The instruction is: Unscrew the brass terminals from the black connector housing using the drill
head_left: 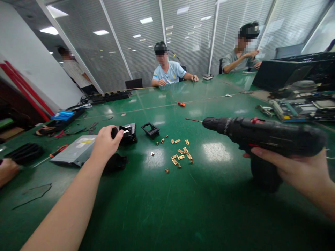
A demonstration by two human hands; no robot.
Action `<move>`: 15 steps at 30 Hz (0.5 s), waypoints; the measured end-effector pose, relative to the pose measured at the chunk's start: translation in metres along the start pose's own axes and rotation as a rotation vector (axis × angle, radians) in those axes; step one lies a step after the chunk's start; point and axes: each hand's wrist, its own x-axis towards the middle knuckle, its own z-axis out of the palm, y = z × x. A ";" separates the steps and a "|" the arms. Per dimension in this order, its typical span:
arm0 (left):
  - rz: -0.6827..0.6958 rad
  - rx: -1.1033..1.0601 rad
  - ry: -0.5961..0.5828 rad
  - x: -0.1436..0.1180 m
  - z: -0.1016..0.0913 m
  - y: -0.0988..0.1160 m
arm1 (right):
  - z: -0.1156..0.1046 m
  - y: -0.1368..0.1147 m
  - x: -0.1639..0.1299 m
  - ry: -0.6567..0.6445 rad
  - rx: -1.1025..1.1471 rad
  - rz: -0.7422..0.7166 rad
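Green worktable (162,209) fills the room ahead of me. Across its right side my right hand (300,170) grips a black cordless drill (264,136), bit pointing left. Further left, my left hand (104,143) closes on a small black part (127,134), brass plates (180,155) scattered between them.

Both forearms are bare from the lower edge of the view up to the wrists, with no sleeve, watch, band or glove showing. The left grip (106,143) is ungloved, and no ring can be made out on it. The right grip (300,170) is also ungloved, its one clearly visible fingernail short, plain and unpainted.
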 end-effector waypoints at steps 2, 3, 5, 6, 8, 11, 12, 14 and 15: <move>0.070 0.158 -0.009 0.001 0.008 -0.009 | 0.001 -0.001 0.000 -0.009 0.006 0.020; 0.083 0.197 -0.026 0.003 0.012 -0.013 | 0.001 0.000 0.000 -0.017 0.012 0.031; 0.084 0.246 -0.040 0.008 0.017 -0.020 | 0.000 0.002 -0.001 -0.035 0.015 0.038; 0.081 0.271 -0.044 0.010 0.018 -0.021 | -0.001 0.003 -0.001 -0.042 0.006 0.031; 0.072 0.319 -0.060 0.017 0.017 -0.021 | -0.002 0.004 -0.001 -0.058 -0.024 -0.002; 0.027 0.392 -0.188 0.027 0.012 -0.015 | -0.002 0.003 -0.002 -0.105 -0.047 -0.081; -0.009 0.411 -0.249 0.031 0.011 -0.013 | -0.002 0.002 -0.002 -0.118 -0.048 -0.105; -0.094 0.404 -0.317 0.036 0.010 -0.010 | -0.001 0.001 -0.003 -0.127 -0.062 -0.148; -0.124 0.342 -0.313 0.038 0.010 -0.010 | -0.001 0.001 -0.003 -0.129 -0.070 -0.165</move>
